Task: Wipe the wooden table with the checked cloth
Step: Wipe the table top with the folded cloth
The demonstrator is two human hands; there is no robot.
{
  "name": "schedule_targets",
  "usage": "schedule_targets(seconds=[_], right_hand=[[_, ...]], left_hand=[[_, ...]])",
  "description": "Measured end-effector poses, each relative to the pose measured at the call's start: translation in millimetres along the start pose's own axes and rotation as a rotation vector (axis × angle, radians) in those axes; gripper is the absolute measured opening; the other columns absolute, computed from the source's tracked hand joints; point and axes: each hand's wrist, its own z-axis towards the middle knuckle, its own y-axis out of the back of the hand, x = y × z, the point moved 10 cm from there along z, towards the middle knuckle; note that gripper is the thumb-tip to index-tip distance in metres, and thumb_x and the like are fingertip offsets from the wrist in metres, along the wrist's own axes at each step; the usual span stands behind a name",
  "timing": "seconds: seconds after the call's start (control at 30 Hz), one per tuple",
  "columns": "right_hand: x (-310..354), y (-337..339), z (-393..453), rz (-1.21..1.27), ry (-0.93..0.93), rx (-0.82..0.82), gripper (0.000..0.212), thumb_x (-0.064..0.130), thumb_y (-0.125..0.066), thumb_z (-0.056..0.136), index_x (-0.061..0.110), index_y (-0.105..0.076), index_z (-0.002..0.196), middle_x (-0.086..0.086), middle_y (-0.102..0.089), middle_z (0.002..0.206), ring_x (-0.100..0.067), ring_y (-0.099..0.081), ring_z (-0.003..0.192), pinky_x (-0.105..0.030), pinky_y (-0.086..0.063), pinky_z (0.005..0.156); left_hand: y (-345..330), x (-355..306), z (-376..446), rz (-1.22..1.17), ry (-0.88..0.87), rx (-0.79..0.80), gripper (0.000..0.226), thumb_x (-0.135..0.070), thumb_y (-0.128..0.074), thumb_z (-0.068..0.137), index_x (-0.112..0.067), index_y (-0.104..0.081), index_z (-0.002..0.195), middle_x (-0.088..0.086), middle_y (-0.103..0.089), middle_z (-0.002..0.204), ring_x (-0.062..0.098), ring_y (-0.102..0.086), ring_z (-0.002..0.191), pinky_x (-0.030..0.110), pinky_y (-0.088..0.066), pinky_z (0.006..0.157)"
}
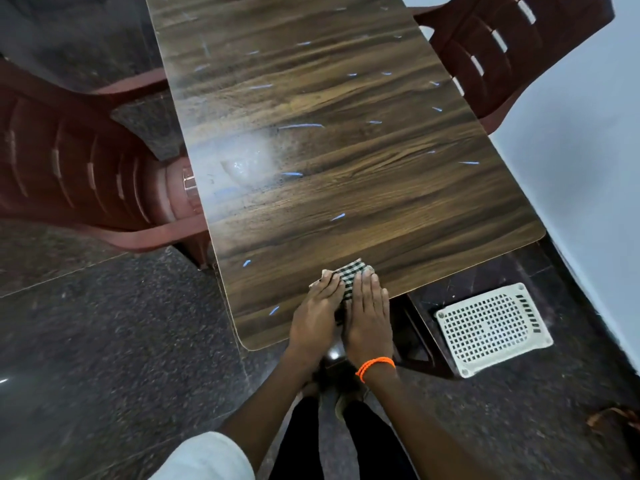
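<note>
A long wooden table (329, 140) with dark grain runs away from me, streaked with small pale marks and a hazy wet patch at mid-left. The checked cloth (349, 276), black and white, lies bunched near the table's near edge. My left hand (317, 311) and my right hand (369, 315) press flat on it side by side, fingers pointing away from me. Most of the cloth is hidden under my palms. An orange band circles my right wrist.
A reddish-brown plastic chair (76, 174) stands at the table's left side and another (512, 53) at the far right. A white perforated grille (491, 327) lies on the dark speckled floor under the near right corner. A pale wall runs along the right.
</note>
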Motion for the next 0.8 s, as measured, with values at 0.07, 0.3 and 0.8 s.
schedule_targets(seconds=[0.07, 0.3, 0.8], right_hand=[[8.0, -3.9, -11.4, -0.008, 0.047, 0.026, 0.061, 0.028, -0.029, 0.104, 0.011, -0.004, 0.157, -0.007, -0.001, 0.166, -0.019, -0.001, 0.153, -0.040, -0.008, 0.124], [-7.4, 6.9, -20.5, -0.015, 0.062, 0.072, 0.060, 0.033, -0.026, 0.104, 0.014, -0.007, 0.157, -0.002, 0.000, 0.166, -0.015, 0.000, 0.153, -0.037, -0.005, 0.124], [83.4, -15.8, 61.9, -0.062, 0.063, 0.100, 0.059, 0.029, -0.027, 0.105, 0.009, -0.006, 0.157, -0.009, -0.001, 0.165, -0.022, 0.001, 0.153, -0.044, -0.010, 0.124]], left_hand=[[2.5, 4.0, -18.1, 0.029, 0.004, -0.039, 0.052, 0.008, -0.068, 0.077, 0.003, -0.062, 0.128, 0.014, -0.058, 0.139, 0.032, -0.046, 0.137, 0.035, -0.030, 0.120], [-21.3, -7.1, -22.9, 0.084, -0.052, 0.000, 0.045, -0.009, -0.064, 0.086, 0.001, -0.062, 0.129, 0.014, -0.057, 0.140, 0.032, -0.047, 0.136, 0.038, -0.025, 0.121], [32.0, 87.5, 33.9, 0.141, 0.110, 0.042, 0.055, -0.006, -0.042, 0.097, -0.015, -0.037, 0.151, 0.000, -0.030, 0.161, 0.016, -0.015, 0.152, 0.029, -0.019, 0.123]])
